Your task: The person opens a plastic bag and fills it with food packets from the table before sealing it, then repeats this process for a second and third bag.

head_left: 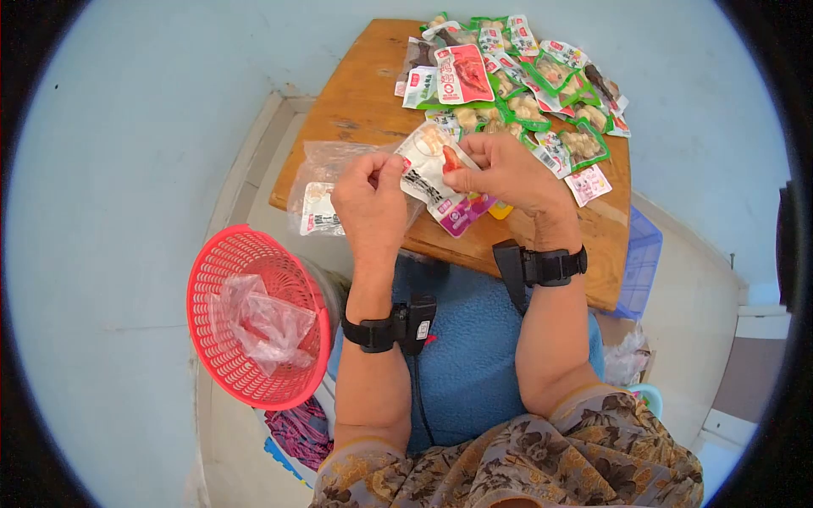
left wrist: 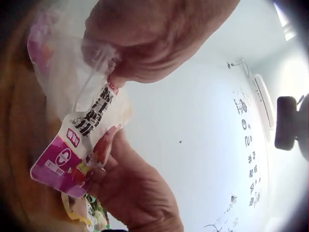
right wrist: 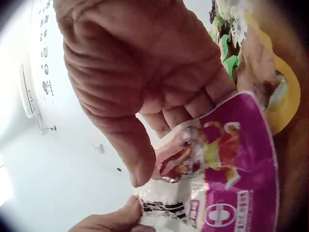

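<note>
A white and purple snack packet (head_left: 439, 178) with dark printed characters is held up over the table's near edge. My right hand (head_left: 512, 173) pinches its right side between thumb and fingers, beside the printed food picture. The left hand (head_left: 371, 203) pinches with thumb and fingertips at the packet's opposite edge. From those same left fingers a clear plastic bag (left wrist: 67, 82) hangs in folds. Inside the bag, left of that hand, shows another white packet (head_left: 319, 208). The left wrist view shows purple print (left wrist: 39, 48) through the plastic.
Many food packets (head_left: 550, 72) are heaped across the far side of the wooden table (head_left: 347, 93). A red basket (head_left: 222, 356) with crumpled clear plastic (head_left: 267, 322) stands at the left. Beyond the table's right edge is a blue crate (head_left: 641, 262). A yellow-edged item (right wrist: 287, 92) lies below the right hand.
</note>
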Tool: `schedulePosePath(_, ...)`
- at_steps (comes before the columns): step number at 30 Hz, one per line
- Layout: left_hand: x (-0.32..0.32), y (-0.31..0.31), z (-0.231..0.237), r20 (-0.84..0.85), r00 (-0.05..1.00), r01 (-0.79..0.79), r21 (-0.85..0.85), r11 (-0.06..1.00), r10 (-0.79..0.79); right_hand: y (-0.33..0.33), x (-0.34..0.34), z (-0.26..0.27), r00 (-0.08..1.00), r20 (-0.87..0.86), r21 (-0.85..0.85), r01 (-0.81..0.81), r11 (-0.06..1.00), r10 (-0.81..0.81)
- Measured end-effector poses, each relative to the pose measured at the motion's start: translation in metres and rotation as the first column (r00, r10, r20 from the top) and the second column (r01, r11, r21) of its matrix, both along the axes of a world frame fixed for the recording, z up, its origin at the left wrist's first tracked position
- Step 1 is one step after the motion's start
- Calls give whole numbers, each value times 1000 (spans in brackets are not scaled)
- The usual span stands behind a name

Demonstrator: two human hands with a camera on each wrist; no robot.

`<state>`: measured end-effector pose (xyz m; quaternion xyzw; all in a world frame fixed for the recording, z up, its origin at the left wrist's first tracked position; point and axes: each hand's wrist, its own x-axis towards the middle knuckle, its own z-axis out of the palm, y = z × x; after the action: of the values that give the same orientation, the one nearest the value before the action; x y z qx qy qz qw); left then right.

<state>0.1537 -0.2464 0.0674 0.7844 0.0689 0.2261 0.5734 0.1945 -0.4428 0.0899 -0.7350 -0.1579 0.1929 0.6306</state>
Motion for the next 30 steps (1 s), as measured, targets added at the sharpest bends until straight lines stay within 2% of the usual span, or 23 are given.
schedulePosePath(2, 1, -2, 0, 22, 998, -50, -63, 997, 51, -5, 5, -10, 996, 70, -154, -39, 987, 50)
schedulePosePath(3, 2, -3, 1, 40, 994, -96, -126, 987, 102, -4, 4, -2, 996, 72, -154, -41, 987, 53)
schedulePosePath(5, 0, -2, 5, 23, 996, -84, -162, 983, 89, -2, -6, 26, 999, -22, -204, 33, 979, -38)
schedulePosePath(6, -1, -2, 8, 3, 997, -69, -198, 978, 71, -3, -10, 34, 999, -21, -204, 31, 979, -36)
schedulePosePath(8, -4, -2, 13, -10, 999, -45, -184, 982, 44, -9, -15, 42, 981, -67, -99, 174, 980, -181)
schedulePosePath(9, -5, -2, 15, -24, 1000, -19, -171, 985, 15, -13, -13, 35, 981, -67, -99, 174, 980, -181)
schedulePosePath(10, -6, -3, 15, -23, 1000, -20, -172, 985, 16, -17, -9, 25, 971, -116, 160, 227, 961, -210)
schedulePosePath(11, -6, -4, 16, -22, 1000, -8, -204, 979, 4, -20, -6, 17, 960, -170, 404, 274, 873, -223)
schedulePosePath(12, -6, -5, 16, -20, 1000, 4, -235, 972, -9, -15, -6, 21, 938, -264, 499, 334, 800, -226)
schedulePosePath(13, -6, -5, 14, -19, 1000, 3, -235, 972, -8, -13, -4, 18, 938, -263, 499, 332, 800, -225)
schedulePosePath(15, -3, -6, 10, 12, 999, -44, -188, 981, 47, -8, 2, 13, 912, -349, 655, 403, 639, -217)
schedulePosePath(16, -3, -7, 11, 16, 999, -48, -190, 981, 52, -5, 2, 14, 914, -345, 656, 398, 642, -213)
schedulePosePath(18, -3, -7, 12, -11, 999, -43, -330, 943, 42, 1, -3, 15, 916, -372, 671, 376, 639, -148)
schedulePosePath(19, -3, -7, 10, -10, 999, -45, -330, 943, 44, 3, -2, 12, 917, -372, 672, 373, 640, -145)
schedulePosePath(22, -2, -7, 7, -87, 996, -36, -329, 943, 8, 4, -1, 7, 914, -341, 600, 392, 698, -220)
schedulePosePath(24, -4, -10, 10, -6, 1000, -7, -307, 952, 6, -2, -4, 15, 874, -300, 510, 485, 710, -381)
schedulePosePath(25, -4, -9, 12, -5, 1000, -7, -306, 952, 6, -7, -4, 16, 875, -299, 511, 484, 710, -381)
schedulePosePath(27, -6, -9, 14, 18, 997, -75, -138, 988, 78, -20, -5, 20, 879, -245, 482, 476, 736, -409)
schedulePosePath(28, -6, -8, 14, 21, 997, -75, -138, 988, 78, -23, -7, 23, 875, -236, 468, 484, 739, -423)
schedulePosePath(29, -6, -8, 13, 45, 994, -99, -56, 993, 102, -24, -9, 26, 876, -234, 470, 482, 740, -422)
schedulePosePath(30, -6, -8, 14, 72, 990, -127, 25, 992, 124, -24, -12, 30, 891, -232, 433, 455, 778, -391)
